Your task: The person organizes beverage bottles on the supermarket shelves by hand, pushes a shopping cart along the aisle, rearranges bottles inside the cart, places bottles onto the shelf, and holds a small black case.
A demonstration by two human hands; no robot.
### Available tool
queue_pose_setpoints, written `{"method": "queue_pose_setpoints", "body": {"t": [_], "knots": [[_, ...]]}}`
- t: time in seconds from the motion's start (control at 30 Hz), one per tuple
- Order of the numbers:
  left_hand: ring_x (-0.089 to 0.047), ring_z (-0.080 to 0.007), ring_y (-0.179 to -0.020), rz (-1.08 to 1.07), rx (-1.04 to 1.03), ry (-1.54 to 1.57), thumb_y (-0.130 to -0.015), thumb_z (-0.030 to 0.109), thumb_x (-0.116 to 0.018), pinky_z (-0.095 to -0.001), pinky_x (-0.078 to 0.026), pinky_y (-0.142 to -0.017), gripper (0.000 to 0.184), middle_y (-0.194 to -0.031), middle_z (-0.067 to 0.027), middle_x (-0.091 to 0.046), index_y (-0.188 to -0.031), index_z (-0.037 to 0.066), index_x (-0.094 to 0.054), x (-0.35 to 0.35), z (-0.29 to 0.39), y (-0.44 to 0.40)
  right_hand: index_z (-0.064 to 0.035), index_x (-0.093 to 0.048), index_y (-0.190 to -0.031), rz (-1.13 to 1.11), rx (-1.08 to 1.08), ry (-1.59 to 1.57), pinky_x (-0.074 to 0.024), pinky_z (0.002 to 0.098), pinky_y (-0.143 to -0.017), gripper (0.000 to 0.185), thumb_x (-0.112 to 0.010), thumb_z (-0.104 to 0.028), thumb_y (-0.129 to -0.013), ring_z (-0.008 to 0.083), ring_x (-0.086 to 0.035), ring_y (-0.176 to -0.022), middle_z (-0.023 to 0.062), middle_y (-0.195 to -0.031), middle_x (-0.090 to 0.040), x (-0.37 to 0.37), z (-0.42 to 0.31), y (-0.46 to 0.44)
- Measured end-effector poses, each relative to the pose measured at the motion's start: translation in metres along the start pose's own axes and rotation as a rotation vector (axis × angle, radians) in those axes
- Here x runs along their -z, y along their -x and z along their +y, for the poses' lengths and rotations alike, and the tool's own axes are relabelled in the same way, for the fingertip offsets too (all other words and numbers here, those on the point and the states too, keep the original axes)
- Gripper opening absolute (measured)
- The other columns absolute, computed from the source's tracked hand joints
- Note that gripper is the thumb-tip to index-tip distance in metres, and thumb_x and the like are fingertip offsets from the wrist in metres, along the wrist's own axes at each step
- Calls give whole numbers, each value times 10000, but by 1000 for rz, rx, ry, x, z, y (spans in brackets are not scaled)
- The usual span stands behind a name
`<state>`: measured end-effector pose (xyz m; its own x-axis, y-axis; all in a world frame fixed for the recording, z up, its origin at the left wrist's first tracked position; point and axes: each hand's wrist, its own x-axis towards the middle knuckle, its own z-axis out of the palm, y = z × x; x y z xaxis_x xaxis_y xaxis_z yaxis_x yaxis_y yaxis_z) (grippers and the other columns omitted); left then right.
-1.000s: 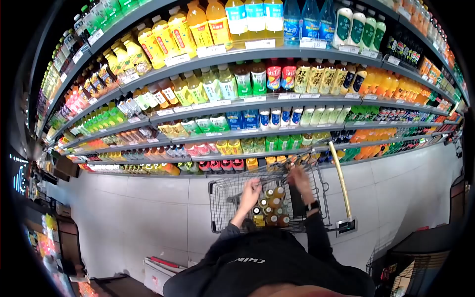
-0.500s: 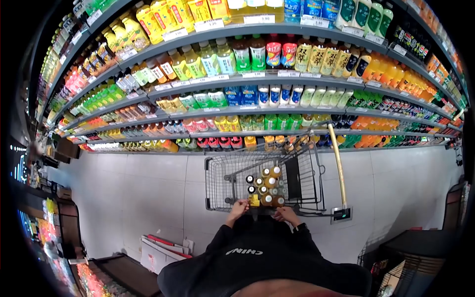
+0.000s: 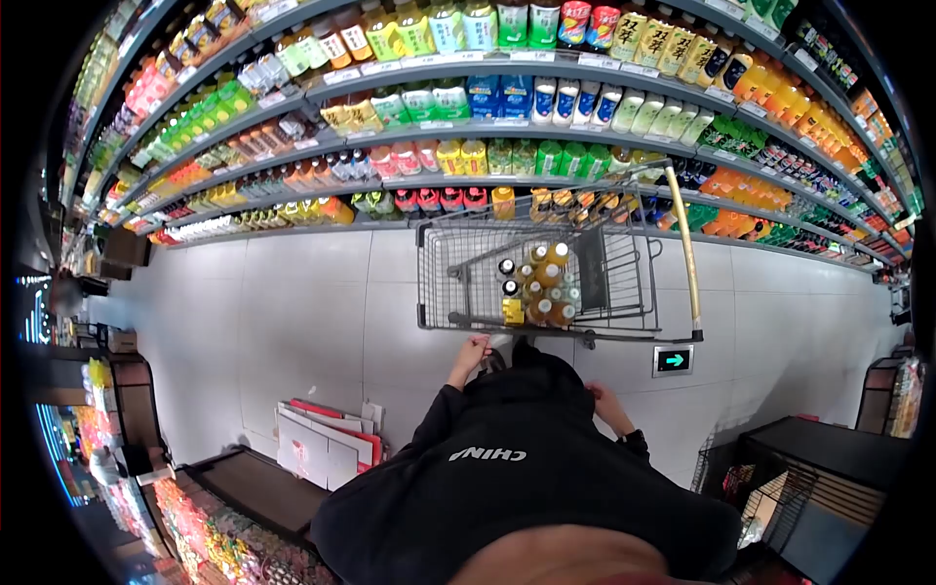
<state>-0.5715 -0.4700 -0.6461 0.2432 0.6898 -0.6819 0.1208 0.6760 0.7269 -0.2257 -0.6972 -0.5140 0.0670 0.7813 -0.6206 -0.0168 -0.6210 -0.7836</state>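
A wire shopping cart (image 3: pixel 439 283) stands crosswise in front of me, its long handle (image 3: pixel 682 239) at the right. Inside it are several bottles of amber drink (image 3: pixel 538 310), some dark-capped bottles and a small yellow pack (image 3: pixel 513 311). My left hand (image 3: pixel 472 353) is just below the cart's near edge, apart from the yellow pack. Its fingers are loosely bent and I see nothing in them. Low beside my right thigh is my right hand (image 3: pixel 604 400), away from the cart. Its fingers are partly hidden by my dark clothing.
Shelves of bottled drinks (image 3: pixel 507 102) run along the far side of the aisle. Flattened white and red cardboard (image 3: pixel 327 444) lies on the floor at lower left. A dark rack (image 3: pixel 819 453) stands at lower right, and a lit green arrow sign (image 3: pixel 673 360) is set in the floor.
Both hands have drawn back from the cart's near side; the left has left the yellow pack, which remains in the cart. The view has tilted down, so shelves and cart appear higher.
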Motion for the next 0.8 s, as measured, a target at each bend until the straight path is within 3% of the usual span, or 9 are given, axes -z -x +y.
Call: {"method": "queue_pose_setpoints", "body": {"t": [0.1, 0.2, 0.4, 0.5, 0.6, 0.7, 0.8], "knots": [[-686, -143, -754, 2, 55, 4, -1050, 280, -585, -269, -554, -650, 300, -950, -73, -718, -1205, 30, -641, 6, -27, 28, -28, -689, -1149, 54, 249, 140, -512, 300, -888, 210, -595, -13, -962, 159, -663, -1015, 48, -1047, -698, -32, -29, 20], [-684, -153, -744, -20, 111, 2, -1037, 334, -601, -286, -560, -658, 323, -917, -73, -718, -1171, 50, -677, 10, -52, 46, -21, -676, -1126, -103, 152, 159, -496, 289, -932, 166, -591, -39, -985, 144, -641, -1070, 45, -1085, -691, -42, -39, 28], [-683, -164, -749, -33, 80, 51, -1033, 336, -608, -298, -561, -645, 338, -908, -72, -715, -1192, 43, -667, 20, -95, 57, -28, -632, -1050, -92, 30, 28, -491, 287, -847, 113, -545, -31, -980, 147, -628, -949, 44, -1018, -683, -42, -37, 54], [-680, -158, -750, 13, 49, 101, -1031, 333, -610, -294, -557, -628, 344, -905, -75, -715, -1199, 38, -662, 17, -88, 68, -30, -614, -980, -51, 33, 388, -465, 287, -771, 67, -551, -47, -966, 116, -565, -856, 20, -951, -652, -27, 11, 50], [-678, -156, -756, 24, 51, 135, -1034, 338, -600, -285, -551, -628, 348, -920, -76, -717, -1190, 33, -666, 16, -80, 66, -19, -598, -916, -176, -83, 313, -448, 297, -735, 30, -589, -48, -922, 108, -521, -814, 8, -867, -607, -16, -6, 60], [-677, -157, -755, 12, 33, 118, -1036, 351, -596, -275, -541, -619, 358, -934, -73, -717, -1179, 32, -672, 21, -88, 49, -12, -597, -888, -201, 142, 244, -444, 283, -718, 28, -592, -30, -908, 90, -513, -795, -7, -820, -583, -4, 3, 45], [-688, -155, -788, -15, 16, 59, -1033, 368, -599, -279, -537, -630, 355, -946, -62, -720, -1172, 51, -680, 16, -79, 46, -10, -597, -882, -124, 183, 301, -439, 263, -712, 53, -605, -35, -929, 79, -513, -782, -27, -806, -589, -15, -2, 25]]}}
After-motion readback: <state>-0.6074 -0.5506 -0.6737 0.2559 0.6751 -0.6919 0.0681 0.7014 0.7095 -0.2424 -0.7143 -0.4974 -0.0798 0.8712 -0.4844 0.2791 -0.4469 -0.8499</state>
